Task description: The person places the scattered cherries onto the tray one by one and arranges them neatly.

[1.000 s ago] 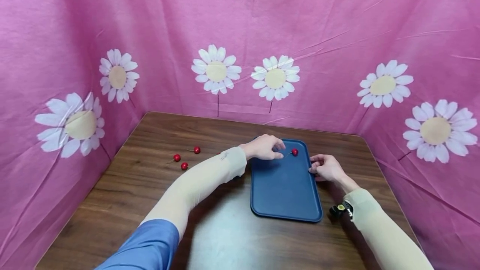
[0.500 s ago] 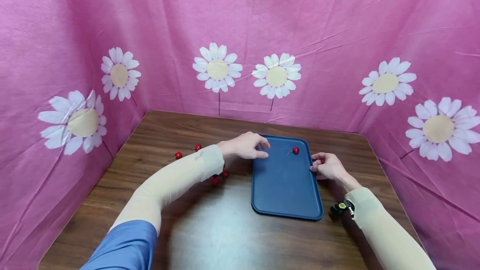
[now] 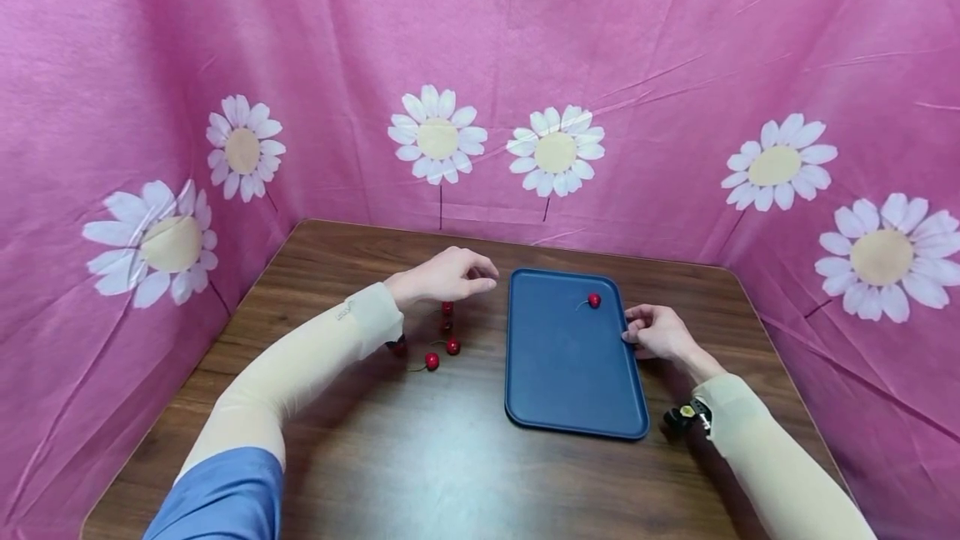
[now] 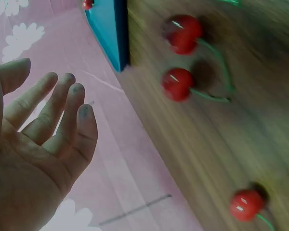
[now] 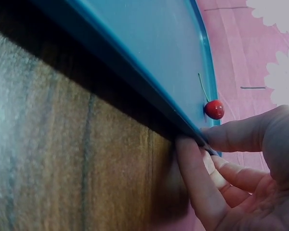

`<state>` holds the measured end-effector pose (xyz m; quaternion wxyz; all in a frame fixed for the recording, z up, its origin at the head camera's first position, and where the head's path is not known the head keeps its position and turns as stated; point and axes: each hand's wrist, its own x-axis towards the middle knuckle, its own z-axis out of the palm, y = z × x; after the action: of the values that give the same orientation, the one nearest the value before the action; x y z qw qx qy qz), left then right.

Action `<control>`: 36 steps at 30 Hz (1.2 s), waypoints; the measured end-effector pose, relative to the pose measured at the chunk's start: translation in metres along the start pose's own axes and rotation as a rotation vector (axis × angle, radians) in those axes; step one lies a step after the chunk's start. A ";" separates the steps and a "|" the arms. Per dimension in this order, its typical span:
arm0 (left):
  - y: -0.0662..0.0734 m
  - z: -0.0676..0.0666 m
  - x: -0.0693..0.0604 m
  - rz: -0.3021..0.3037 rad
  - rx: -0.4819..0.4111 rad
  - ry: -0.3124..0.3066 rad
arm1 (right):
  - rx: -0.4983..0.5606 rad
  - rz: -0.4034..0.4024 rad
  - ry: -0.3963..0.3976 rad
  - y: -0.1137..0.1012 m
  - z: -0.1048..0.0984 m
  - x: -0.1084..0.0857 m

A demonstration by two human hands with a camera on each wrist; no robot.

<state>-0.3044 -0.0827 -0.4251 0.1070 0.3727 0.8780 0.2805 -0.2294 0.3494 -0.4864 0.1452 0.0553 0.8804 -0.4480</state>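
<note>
A blue rectangular tray (image 3: 573, 373) lies on the wooden table, with one red cherry (image 3: 594, 300) near its far right corner. My right hand (image 3: 660, 333) pinches the tray's right rim, its thumb on the rim and a finger against the outer side, as the right wrist view shows. Left of the tray, my left hand (image 3: 450, 275) hovers above the table with relaxed, spread fingers and nothing in them. Under and near it lie several stemmed cherries, among them one cherry (image 3: 432, 361) and another cherry (image 3: 453, 347). The hand and sleeve partly cover others.
The brown wooden table (image 3: 465, 473) ends at the back against a pink curtain (image 3: 480, 23) printed with white daisies. The same cloth hangs at both sides. A black wrist device (image 3: 678, 417) sits under the right wrist.
My left hand has moved left from above the tray to above the loose cherries, its fingers loose throughout. The right hand stays at the tray's rim, and the cherry on the tray has not moved.
</note>
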 end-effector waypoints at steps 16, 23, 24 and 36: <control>-0.054 0.006 -0.058 -0.112 -0.029 0.103 | -0.034 -0.034 -0.011 0.004 0.003 0.001; -0.061 0.011 -0.062 -0.133 0.012 0.064 | -0.037 -0.039 -0.016 0.006 0.003 0.002; -0.062 0.012 -0.061 -0.133 0.023 0.059 | -0.037 -0.039 -0.016 0.006 0.003 0.001; -0.078 0.024 -0.053 -0.086 0.125 0.059 | -0.039 -0.042 -0.016 0.005 0.000 0.001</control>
<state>-0.3041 -0.1542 -0.4906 0.0693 0.3324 0.9118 0.2310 -0.2298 0.3524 -0.4904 0.1437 0.0304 0.8887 -0.4343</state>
